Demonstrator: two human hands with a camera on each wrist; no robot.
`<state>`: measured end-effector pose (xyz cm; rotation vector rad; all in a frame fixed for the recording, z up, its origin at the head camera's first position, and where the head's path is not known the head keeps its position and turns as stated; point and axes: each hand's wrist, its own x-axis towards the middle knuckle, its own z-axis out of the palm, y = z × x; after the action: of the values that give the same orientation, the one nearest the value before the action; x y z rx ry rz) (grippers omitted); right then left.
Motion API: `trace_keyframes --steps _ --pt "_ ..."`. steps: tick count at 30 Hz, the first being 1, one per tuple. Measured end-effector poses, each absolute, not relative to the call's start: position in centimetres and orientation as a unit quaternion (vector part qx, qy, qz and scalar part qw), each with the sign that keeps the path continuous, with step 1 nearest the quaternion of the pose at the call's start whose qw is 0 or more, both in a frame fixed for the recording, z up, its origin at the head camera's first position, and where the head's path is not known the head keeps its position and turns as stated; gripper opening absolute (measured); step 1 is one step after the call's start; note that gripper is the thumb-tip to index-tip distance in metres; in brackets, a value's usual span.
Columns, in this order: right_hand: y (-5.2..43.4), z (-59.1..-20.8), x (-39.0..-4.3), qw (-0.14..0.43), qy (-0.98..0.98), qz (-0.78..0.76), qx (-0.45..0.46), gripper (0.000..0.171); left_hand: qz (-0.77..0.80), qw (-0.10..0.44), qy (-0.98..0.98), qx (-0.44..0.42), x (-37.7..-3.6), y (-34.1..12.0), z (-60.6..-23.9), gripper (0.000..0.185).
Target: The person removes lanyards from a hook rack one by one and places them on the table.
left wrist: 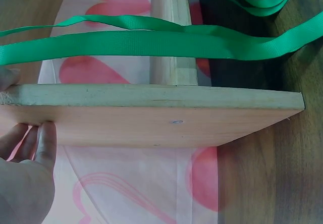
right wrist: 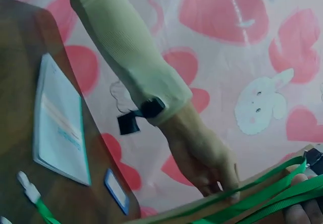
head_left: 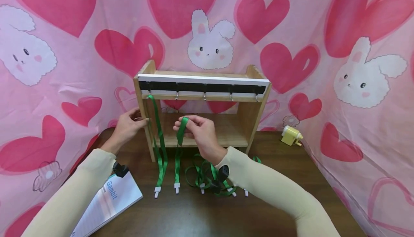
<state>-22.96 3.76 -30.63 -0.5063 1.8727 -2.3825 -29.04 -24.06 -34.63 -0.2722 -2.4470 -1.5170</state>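
My left hand [head_left: 127, 128] grips the left side panel of a wooden shelf [head_left: 145, 122]; in the left wrist view its fingers [left wrist: 46, 146] lie on the panel's outer face and the thumb is at the front edge. One green lanyard [head_left: 159, 129] hangs from the leftmost hook of the black strip [head_left: 191, 87], its white clip resting low near the table. My right hand [head_left: 204, 136] pinches the looped top of a second green lanyard [head_left: 182, 129], before the shelf opening and below the hooks. This lanyard's white clip [head_left: 176, 187] is at the table.
More green lanyards [head_left: 207, 172] lie tangled on the table under my right forearm, several white clips toward me. A book [head_left: 113, 197] lies at the left. The yellow sharpener [head_left: 291, 135] stands at the right. A pink patterned cloth [head_left: 245, 53] surrounds the table.
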Motion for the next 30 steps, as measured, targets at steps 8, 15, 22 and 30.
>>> trace_keyframes --steps 8,15,22,30 --pt "4.6 -32.7 -20.2 0.084 0.605 -0.773 -0.173 0.029 -0.515 0.123 -0.844 -0.084 -29.0 -24.0 -34.5 0.062" --pt "5.1 -34.7 -18.0 0.134 0.595 -0.777 -0.159 0.035 -0.515 0.131 -0.842 -0.091 -28.9 -23.9 -34.5 0.061" --pt "5.0 -36.8 -18.3 0.133 0.585 -0.787 -0.142 0.035 -0.517 0.127 -0.842 -0.092 -29.0 -23.8 -34.1 0.061" --pt "4.2 -40.2 -20.1 0.104 0.594 -0.793 -0.088 0.029 -0.509 0.127 -0.847 -0.091 -28.9 -24.0 -34.6 0.062"
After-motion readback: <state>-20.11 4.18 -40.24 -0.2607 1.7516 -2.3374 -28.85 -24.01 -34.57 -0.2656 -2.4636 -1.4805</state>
